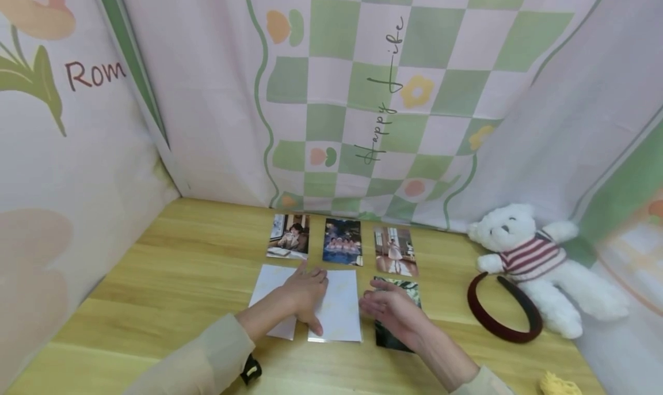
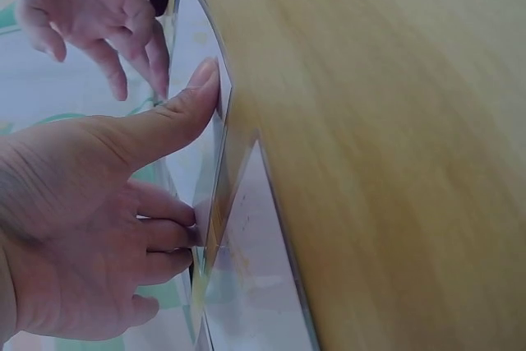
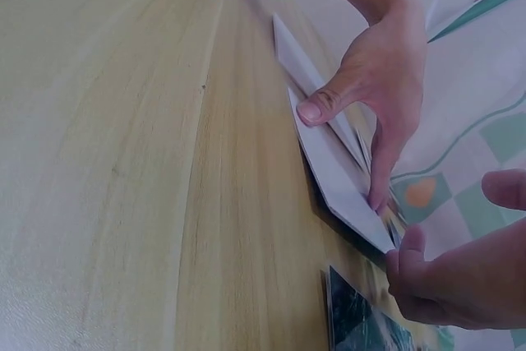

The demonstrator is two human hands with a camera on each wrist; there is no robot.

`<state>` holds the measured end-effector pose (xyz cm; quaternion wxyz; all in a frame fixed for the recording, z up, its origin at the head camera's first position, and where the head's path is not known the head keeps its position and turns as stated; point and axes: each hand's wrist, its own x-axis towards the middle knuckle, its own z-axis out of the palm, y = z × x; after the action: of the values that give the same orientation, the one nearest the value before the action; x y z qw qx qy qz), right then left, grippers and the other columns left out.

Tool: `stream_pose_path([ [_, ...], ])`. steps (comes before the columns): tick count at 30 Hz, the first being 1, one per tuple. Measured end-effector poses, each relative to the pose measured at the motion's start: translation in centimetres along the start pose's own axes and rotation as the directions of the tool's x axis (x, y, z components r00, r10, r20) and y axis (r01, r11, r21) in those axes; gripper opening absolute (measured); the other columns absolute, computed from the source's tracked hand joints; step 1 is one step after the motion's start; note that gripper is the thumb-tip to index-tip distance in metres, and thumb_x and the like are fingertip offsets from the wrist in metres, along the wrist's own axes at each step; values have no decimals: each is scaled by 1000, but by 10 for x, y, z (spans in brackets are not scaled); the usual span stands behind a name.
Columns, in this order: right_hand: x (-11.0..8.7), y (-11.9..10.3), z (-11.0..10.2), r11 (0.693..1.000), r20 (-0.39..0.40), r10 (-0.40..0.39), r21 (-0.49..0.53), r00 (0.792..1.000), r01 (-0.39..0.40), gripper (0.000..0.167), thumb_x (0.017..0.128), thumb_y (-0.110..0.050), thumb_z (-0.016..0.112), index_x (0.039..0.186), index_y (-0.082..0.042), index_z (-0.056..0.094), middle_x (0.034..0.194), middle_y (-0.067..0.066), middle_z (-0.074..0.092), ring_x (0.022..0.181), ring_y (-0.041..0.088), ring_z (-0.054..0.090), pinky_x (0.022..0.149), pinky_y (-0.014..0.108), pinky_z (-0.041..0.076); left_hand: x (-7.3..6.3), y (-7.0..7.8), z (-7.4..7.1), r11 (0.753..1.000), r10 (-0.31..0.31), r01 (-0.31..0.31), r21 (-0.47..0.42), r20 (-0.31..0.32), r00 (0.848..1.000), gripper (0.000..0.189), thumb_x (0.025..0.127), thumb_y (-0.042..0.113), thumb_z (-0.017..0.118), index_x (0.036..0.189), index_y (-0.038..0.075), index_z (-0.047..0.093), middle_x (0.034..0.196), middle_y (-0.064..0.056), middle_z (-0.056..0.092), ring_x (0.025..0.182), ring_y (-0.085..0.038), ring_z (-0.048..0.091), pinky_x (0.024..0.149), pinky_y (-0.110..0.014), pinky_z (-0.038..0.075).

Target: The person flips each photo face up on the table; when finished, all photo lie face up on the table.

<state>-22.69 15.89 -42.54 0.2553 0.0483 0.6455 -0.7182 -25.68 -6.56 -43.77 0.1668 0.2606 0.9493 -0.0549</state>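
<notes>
White card (image 1: 342, 303) lies on the table (image 1: 181, 280), a dark photo (image 1: 384, 338) at its three o'clock. Left grip (image 1: 305, 294) lies across it, thumb and fingers spread; right grip (image 1: 393, 311) is near its edge, thumb and fingers apart. Soft touches should keep it straight.

We reach forward with both arms, slanting inward from the bottom of the head view. Our bare left forearm (image 1: 264, 318) extends from a loose, pale beige cloth sleeve (image 1: 207, 354), and our bare right forearm (image 1: 448, 357) from a matching pale beige cloth cuff (image 1: 481, 383). Our left grip (image 1: 302, 297), a bare hand, faces palm down, its fingers (image 3: 382, 174) pointing forward and slightly bent, its thumb (image 2: 182, 113) stretched wide of them and nearly straight. Our right grip (image 1: 392, 311), likewise bare, angles leftward, its fingers loosely extended toward the left one. The two are near each other, just apart.
</notes>
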Motion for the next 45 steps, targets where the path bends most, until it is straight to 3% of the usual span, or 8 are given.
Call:
stream_pose_path([
  [7,1,0,-1,1000,5,15,-16,1000,-15,74,101,-5,51,159,16,10,159,42,29,115,20,61,114,36,46,1,1,1,1000,3,-3,9,9,1000,119,71,74,79,161,11,36,174,-7,27,163,-22,24,137,-52,9],
  [18,1,-1,7,996,-12,-21,-92,1000,20,73,99,-7,54,157,14,15,165,36,26,119,17,59,99,27,48,1,0,-2,1000,1,-1,29,-11,1000,119,70,78,78,159,10,39,172,-10,31,161,-25,29,137,-51,12],
  [22,-1,1,6,995,23,-30,-92,999,32,72,100,-7,53,157,11,14,167,34,22,131,30,56,112,41,49,1,1,-2,1000,-2,2,-4,-26,1000,119,70,76,79,159,7,40,171,-12,32,161,-27,30,137,-48,15],
  [26,-2,7,5,993,40,-60,-95,997,63,72,98,-4,55,157,6,15,169,28,19,149,49,36,124,57,40,2,3,-2,1000,3,-5,-29,-55,998,120,70,75,81,158,4,40,169,-14,35,159,-29,33,136,-46,19],
  [31,-2,10,3,985,66,-107,-129,992,115,82,90,1,60,158,5,14,170,25,18,155,54,24,130,59,29,0,4,-1,997,7,-15,-77,-98,995,129,68,73,83,164,6,27,169,-17,35,158,-31,35,135,-48,23],
  [36,-4,9,3,979,163,-113,-152,980,138,89,87,3,61,160,9,10,165,34,22,150,45,37,126,46,39,-2,3,-2,989,24,-42,-145,-125,992,131,70,68,85,167,11,18,169,-18,33,158,-30,35,134,-48,24],
  [41,-4,11,2,967,277,-121,-182,953,176,99,83,6,64,163,6,5,161,37,27,134,26,53,108,28,54,-4,3,-3,975,18,-49,-216,-141,990,129,71,65,86,167,12,18,170,-20,31,157,-34,36,132,-48,31],
  [45,-3,15,-1,948,315,-136,-234,939,215,107,81,8,67,164,-1,0,157,39,31,125,23,58,98,26,56,-6,5,-3,950,2,-51,-307,-157,988,126,72,62,87,167,11,20,169,-24,30,155,-39,37,128,-51,37],
])
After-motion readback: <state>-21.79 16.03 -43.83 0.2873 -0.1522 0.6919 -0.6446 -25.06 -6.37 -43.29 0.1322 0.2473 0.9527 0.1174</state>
